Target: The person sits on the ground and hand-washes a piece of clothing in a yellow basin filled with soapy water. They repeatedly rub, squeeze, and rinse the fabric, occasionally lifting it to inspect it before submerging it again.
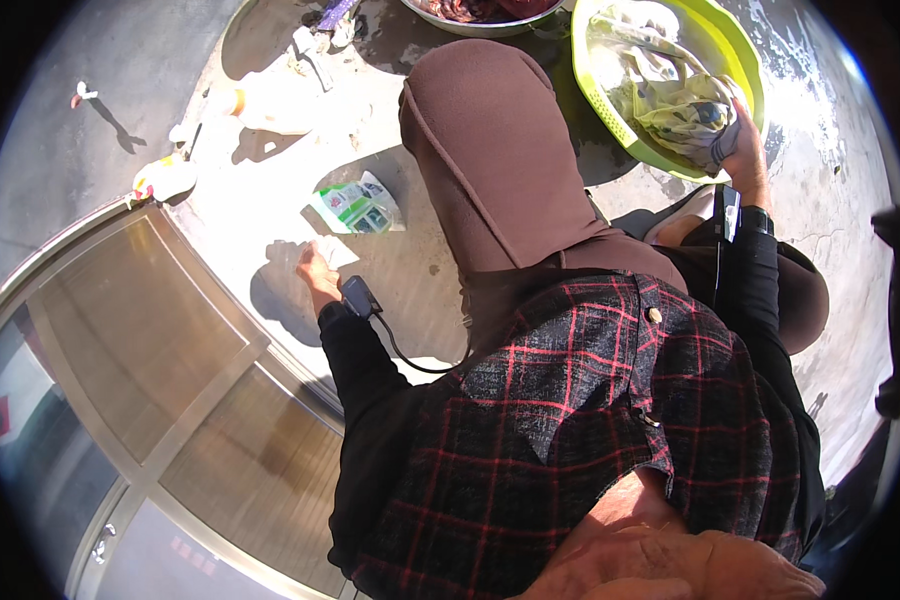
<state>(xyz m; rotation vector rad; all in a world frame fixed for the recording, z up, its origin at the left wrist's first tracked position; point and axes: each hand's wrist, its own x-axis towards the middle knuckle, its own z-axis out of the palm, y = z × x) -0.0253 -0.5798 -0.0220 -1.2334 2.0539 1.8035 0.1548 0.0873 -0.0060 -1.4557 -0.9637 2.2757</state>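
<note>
My right hand (748,161) grips the edge of a bunched, pale patterned cloth (686,112) in a lime-green plastic basin (754,67) at the upper right. My left hand (317,268), low over the floor at the left, holds a small, flat whitish object (336,252); glare hides what it is. Just beyond that hand lies a green and white plastic packet (356,206). Further off, a white bottle with an orange cap (270,105) is washed out by sunlight.
A metal basin (487,30) with dark red contents stands at the top edge. A white container with red and yellow marks (165,178) sits by the corner of a framed door (142,300) at the left. A purple item (337,13) lies at the top.
</note>
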